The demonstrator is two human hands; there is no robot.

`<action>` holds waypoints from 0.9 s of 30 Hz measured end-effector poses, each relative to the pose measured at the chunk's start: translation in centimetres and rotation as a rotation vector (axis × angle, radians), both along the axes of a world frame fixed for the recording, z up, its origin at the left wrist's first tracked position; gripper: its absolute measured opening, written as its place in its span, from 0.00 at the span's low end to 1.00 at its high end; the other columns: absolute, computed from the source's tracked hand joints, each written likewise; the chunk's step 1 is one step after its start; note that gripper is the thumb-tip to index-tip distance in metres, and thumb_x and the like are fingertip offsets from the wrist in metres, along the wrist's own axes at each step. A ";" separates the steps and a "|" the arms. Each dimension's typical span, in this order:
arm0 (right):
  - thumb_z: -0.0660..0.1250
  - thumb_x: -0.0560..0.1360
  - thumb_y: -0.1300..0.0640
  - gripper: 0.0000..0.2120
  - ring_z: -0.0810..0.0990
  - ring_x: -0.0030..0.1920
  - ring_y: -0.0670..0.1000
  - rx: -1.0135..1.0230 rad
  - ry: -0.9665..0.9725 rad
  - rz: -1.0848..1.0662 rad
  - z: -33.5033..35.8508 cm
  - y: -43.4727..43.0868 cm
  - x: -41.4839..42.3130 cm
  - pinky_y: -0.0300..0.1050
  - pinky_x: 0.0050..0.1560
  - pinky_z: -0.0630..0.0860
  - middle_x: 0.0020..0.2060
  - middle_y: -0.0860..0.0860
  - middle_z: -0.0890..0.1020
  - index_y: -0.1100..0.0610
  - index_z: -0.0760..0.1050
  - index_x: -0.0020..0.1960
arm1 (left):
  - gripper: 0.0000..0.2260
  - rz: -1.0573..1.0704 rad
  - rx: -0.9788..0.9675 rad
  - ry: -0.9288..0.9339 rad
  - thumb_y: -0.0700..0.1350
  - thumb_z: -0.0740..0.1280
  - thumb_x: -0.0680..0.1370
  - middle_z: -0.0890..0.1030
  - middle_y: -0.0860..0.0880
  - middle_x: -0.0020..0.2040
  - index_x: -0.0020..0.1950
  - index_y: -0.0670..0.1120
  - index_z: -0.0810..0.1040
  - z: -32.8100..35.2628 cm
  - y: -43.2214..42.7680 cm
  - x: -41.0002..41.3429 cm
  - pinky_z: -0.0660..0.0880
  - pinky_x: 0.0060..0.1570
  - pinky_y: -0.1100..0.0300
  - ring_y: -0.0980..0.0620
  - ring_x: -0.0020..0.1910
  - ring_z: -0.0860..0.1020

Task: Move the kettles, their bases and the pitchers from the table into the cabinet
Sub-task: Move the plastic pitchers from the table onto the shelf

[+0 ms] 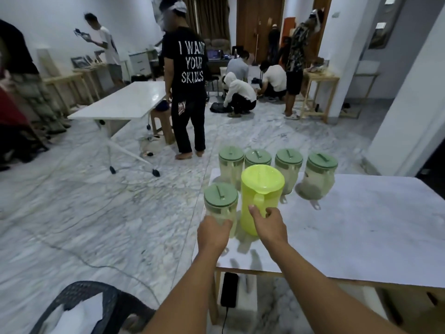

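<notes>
A lime-yellow plastic pitcher (261, 198) stands upright at the near left corner of a white marble-patterned table (361, 227), lid on and handle turned toward the camera. The right hand (269, 226) is wrapped around that handle, thumb up along it and fingers curled through. Just left of it, touching or nearly so, stands a clear pitcher with a sage-green lid (221, 208); the left hand (213, 233) is closed around its lower body from the near side, so the handle cannot be made out.

Behind these two, along the far left edge of the table, a row of four more clear green-lidded pitchers (277, 169) stands close together; the rightmost one (319, 175) is blurred and looks tilted.

Under the near table edge a black phone (229, 289) lies on a pale block with a cable running down from it. At the near left is a dark mesh chair (96, 302). Farther off across the marble floor (96, 213) stands a white folding table (125, 100), with several people standing and crouching beyond.
</notes>
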State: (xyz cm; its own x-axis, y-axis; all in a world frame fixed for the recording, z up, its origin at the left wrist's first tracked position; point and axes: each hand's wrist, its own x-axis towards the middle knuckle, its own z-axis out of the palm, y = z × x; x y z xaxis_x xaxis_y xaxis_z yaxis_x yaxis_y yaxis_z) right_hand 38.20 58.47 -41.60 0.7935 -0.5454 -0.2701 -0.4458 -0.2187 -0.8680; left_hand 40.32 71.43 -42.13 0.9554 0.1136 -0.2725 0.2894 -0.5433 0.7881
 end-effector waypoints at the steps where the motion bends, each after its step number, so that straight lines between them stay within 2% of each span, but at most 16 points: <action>1: 0.62 0.76 0.36 0.31 0.75 0.64 0.60 0.021 -0.006 -0.019 -0.2 0.0 0.8 0.52 0.60 0.71 0.63 0.57 0.77 0.58 0.70 0.69 | 0.20 0.005 -0.058 0.025 0.53 0.67 0.78 0.81 0.41 0.54 0.59 0.37 0.78 -0.4 -0.4 0.5 0.72 0.48 0.57 0.40 0.58 0.78; 3: 0.60 0.75 0.34 0.28 0.77 0.57 0.59 0.062 -0.032 -0.063 -0.7 -0.1 2.1 0.53 0.57 0.73 0.54 0.55 0.80 0.56 0.76 0.59 | 0.24 0.025 -0.149 0.078 0.56 0.67 0.78 0.82 0.35 0.51 0.55 0.33 0.80 -1.2 -1.1 1.7 0.73 0.40 0.55 0.37 0.54 0.80; 4: 0.61 0.75 0.34 0.25 0.78 0.54 0.58 0.082 -0.053 -0.073 -0.8 -0.2 2.7 0.53 0.55 0.74 0.49 0.54 0.81 0.56 0.77 0.53 | 0.26 0.041 -0.175 0.096 0.57 0.67 0.78 0.82 0.33 0.53 0.55 0.31 0.79 -1.7 -1.4 2.3 0.74 0.41 0.53 0.36 0.54 0.80; 6: 0.64 0.76 0.39 0.19 0.77 0.46 0.56 0.134 -0.114 -0.073 -1.2 -0.4 3.5 0.51 0.47 0.72 0.39 0.51 0.79 0.55 0.74 0.41 | 0.27 0.063 -0.208 0.115 0.58 0.65 0.78 0.81 0.32 0.54 0.56 0.32 0.80 -2.5 -2.1 3.2 0.76 0.51 0.49 0.35 0.55 0.80; 8: 0.66 0.77 0.45 0.18 0.73 0.40 0.54 0.182 -0.162 -0.076 -1.3 -0.5 3.9 0.48 0.41 0.67 0.34 0.50 0.75 0.56 0.70 0.35 | 0.23 0.089 -0.255 0.139 0.57 0.64 0.79 0.83 0.38 0.52 0.56 0.37 0.82 -3.2 -2.6 3.9 0.77 0.54 0.49 0.38 0.53 0.80; 10: 0.67 0.76 0.48 0.18 0.73 0.40 0.54 0.213 -0.190 -0.070 -1.6 -0.5 4.3 0.48 0.41 0.68 0.37 0.56 0.78 0.62 0.72 0.38 | 0.21 0.102 -0.287 0.150 0.56 0.62 0.80 0.82 0.42 0.47 0.54 0.38 0.81 -4.0 -3.1 4.4 0.75 0.47 0.52 0.40 0.51 0.80; 12: 0.66 0.77 0.49 0.19 0.74 0.40 0.53 0.226 -0.212 -0.068 -1.9 -0.3 4.6 0.48 0.42 0.70 0.44 0.61 0.82 0.67 0.74 0.44 | 0.20 0.093 -0.274 0.139 0.55 0.61 0.81 0.78 0.44 0.39 0.48 0.39 0.79 -4.3 -3.3 4.6 0.71 0.40 0.55 0.41 0.45 0.78; 15: 0.66 0.77 0.50 0.19 0.76 0.41 0.53 0.230 -0.211 -0.064 -2.2 -0.2 4.9 0.49 0.45 0.72 0.47 0.61 0.83 0.68 0.74 0.46 | 0.19 0.083 -0.207 0.066 0.54 0.59 0.82 0.76 0.46 0.37 0.45 0.40 0.78 -4.0 -3.4 4.5 0.67 0.35 0.57 0.44 0.41 0.76; 18: 0.65 0.77 0.51 0.18 0.75 0.41 0.53 0.261 -0.188 -0.083 -1.8 -0.4 4.7 0.49 0.45 0.71 0.46 0.61 0.83 0.68 0.75 0.48 | 0.19 0.102 -0.169 -0.005 0.52 0.58 0.83 0.71 0.49 0.32 0.38 0.42 0.72 -3.1 -3.3 4.4 0.62 0.29 0.58 0.49 0.33 0.70; 19: 0.65 0.77 0.51 0.18 0.75 0.41 0.53 0.271 -0.183 -0.095 -1.6 -0.5 4.5 0.48 0.45 0.71 0.44 0.60 0.82 0.69 0.76 0.50 | 0.20 0.094 -0.178 -0.021 0.52 0.59 0.83 0.71 0.49 0.30 0.35 0.43 0.70 -2.7 -3.2 4.4 0.62 0.29 0.57 0.49 0.32 0.70; 21: 0.64 0.78 0.52 0.17 0.75 0.42 0.53 0.279 -0.181 -0.108 -0.7 -1.0 3.9 0.48 0.47 0.71 0.42 0.54 0.80 0.67 0.78 0.50 | 0.22 0.049 -0.233 -0.056 0.54 0.58 0.82 0.76 0.46 0.32 0.32 0.44 0.71 -1.5 -3.2 4.2 0.69 0.35 0.54 0.45 0.34 0.75; 22: 0.64 0.78 0.52 0.15 0.76 0.44 0.54 0.275 -0.184 -0.110 0.0 -1.2 3.4 0.49 0.49 0.72 0.43 0.53 0.80 0.65 0.79 0.49 | 0.21 0.027 -0.256 -0.071 0.54 0.58 0.82 0.81 0.45 0.36 0.34 0.44 0.74 -0.7 -3.2 4.0 0.74 0.42 0.52 0.44 0.39 0.79; 24: 0.62 0.78 0.53 0.12 0.78 0.47 0.56 0.252 -0.209 -0.121 1.7 -2.0 2.3 0.52 0.53 0.74 0.45 0.54 0.82 0.60 0.80 0.44 | 0.21 0.004 -0.296 -0.106 0.55 0.56 0.83 0.84 0.44 0.43 0.38 0.45 0.78 1.4 -3.4 3.4 0.76 0.51 0.50 0.44 0.46 0.82; 25: 0.62 0.78 0.53 0.12 0.79 0.47 0.58 0.238 -0.235 -0.138 2.8 -2.6 1.6 0.54 0.54 0.74 0.45 0.56 0.83 0.58 0.78 0.41 | 0.21 0.013 -0.317 -0.130 0.55 0.54 0.83 0.84 0.44 0.43 0.39 0.45 0.78 2.8 -3.6 3.0 0.76 0.51 0.50 0.44 0.46 0.82; 27: 0.61 0.78 0.52 0.13 0.79 0.43 0.58 0.215 -0.304 -0.203 5.5 -3.9 -0.2 0.56 0.53 0.75 0.39 0.57 0.83 0.56 0.75 0.38 | 0.22 0.032 -0.366 -0.175 0.55 0.53 0.83 0.83 0.42 0.44 0.42 0.42 0.78 5.9 -4.6 2.0 0.76 0.50 0.51 0.43 0.45 0.81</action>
State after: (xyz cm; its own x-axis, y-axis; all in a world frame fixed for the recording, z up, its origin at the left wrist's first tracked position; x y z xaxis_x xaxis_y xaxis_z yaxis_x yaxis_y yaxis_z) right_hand 37.98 54.56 -36.07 0.7371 -0.6554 -0.1647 -0.1779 0.0470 -0.9829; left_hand 42.30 66.82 -36.28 0.9885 0.0692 -0.1344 0.1462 -0.2103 0.9666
